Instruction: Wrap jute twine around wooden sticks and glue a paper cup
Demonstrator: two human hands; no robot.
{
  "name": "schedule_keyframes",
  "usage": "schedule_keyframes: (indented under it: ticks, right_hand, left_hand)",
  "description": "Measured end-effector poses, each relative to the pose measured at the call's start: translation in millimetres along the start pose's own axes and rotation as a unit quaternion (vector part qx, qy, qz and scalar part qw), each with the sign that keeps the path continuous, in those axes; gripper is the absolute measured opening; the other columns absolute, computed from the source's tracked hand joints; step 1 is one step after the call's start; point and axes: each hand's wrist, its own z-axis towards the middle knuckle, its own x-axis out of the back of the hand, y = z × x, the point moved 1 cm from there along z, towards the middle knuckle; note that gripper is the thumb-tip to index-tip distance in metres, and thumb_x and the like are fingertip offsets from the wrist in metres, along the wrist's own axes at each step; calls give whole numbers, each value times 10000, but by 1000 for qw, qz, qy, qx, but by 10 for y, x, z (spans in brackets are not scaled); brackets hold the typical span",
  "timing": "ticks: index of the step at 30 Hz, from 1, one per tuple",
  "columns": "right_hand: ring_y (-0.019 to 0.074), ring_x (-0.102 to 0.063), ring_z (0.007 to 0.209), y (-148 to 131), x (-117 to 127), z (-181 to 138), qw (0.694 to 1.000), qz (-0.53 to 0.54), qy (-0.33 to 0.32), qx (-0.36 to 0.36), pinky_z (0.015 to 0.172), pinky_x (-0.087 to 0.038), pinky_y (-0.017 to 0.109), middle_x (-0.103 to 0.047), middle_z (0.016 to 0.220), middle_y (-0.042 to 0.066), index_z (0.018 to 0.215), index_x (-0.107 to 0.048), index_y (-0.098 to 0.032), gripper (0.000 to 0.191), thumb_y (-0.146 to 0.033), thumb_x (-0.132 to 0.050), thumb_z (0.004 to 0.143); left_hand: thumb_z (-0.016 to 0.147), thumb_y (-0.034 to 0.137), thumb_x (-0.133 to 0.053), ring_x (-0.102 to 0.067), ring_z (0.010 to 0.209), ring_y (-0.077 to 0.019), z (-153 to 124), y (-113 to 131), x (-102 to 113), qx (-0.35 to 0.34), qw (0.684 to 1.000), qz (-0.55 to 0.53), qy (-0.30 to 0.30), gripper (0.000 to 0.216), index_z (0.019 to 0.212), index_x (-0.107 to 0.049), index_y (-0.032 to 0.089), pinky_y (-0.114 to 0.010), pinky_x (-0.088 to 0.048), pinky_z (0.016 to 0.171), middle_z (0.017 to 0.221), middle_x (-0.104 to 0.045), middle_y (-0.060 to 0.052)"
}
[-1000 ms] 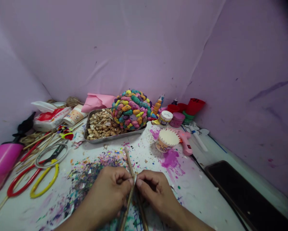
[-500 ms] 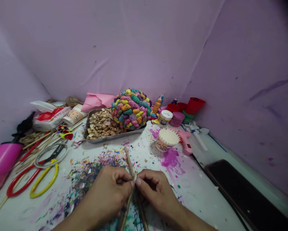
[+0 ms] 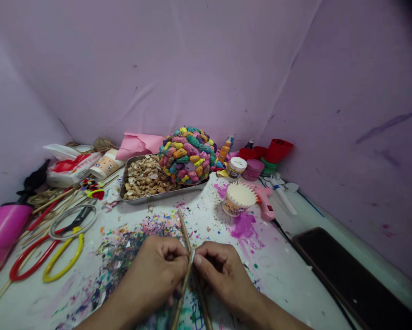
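My left hand (image 3: 158, 270) and right hand (image 3: 219, 272) are both closed in a pinch grip on thin brown wooden sticks (image 3: 184, 233) lying over the paint-spattered white worktop (image 3: 278, 270). A small pale piece sits between my thumbs; the join appears unfinished. The multicoloured shell-covered ball (image 3: 188, 155) stands untouched in the steel tray (image 3: 130, 198).

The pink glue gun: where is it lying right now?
In the head view, the pink glue gun lies on the paint-spattered table, right of centre, just right of the paper cup and beyond the right hand.
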Motion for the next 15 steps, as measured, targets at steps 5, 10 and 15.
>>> schedule_keyframes:
  ticks: [5, 10, 15]
  right_hand:
    - [96, -400, 472, 4, 2, -1, 1000, -2, 2, 0, 441, -322, 209, -449, 498, -17, 608, -575, -130, 250, -315, -486, 750]
    - [95, -400, 478, 10, 6, -1, 1000, -6, 2, 4, 448, -319, 210, -450, 500, -20, 602, -571, -133, 242, -301, -489, 755]
    - [98, -414, 477, 20, -1, -8, 1000, 0, 4, 6, 455, -330, 213, -458, 502, -18, 608, -579, -131, 239, -296, -489, 756]
  left_hand:
    - [648, 227, -462, -407, 301, -58, -1, 19, 22, 0, 1000, -12, -28, 151, 559, -546, 138, -166, -358, 315, 391, -468, 57]
    - [662, 244, -465, -402, 293, -55, 4, 16, 34, 0, 1000, -1, -21, 174, 542, -537, 141, -160, -349, 307, 384, -461, 58]
    - [660, 240, -454, -389, 288, -54, 1, 20, 21, -7, 1000, 20, -13, 174, 537, -535, 146, -154, -323, 299, 372, -442, 64]
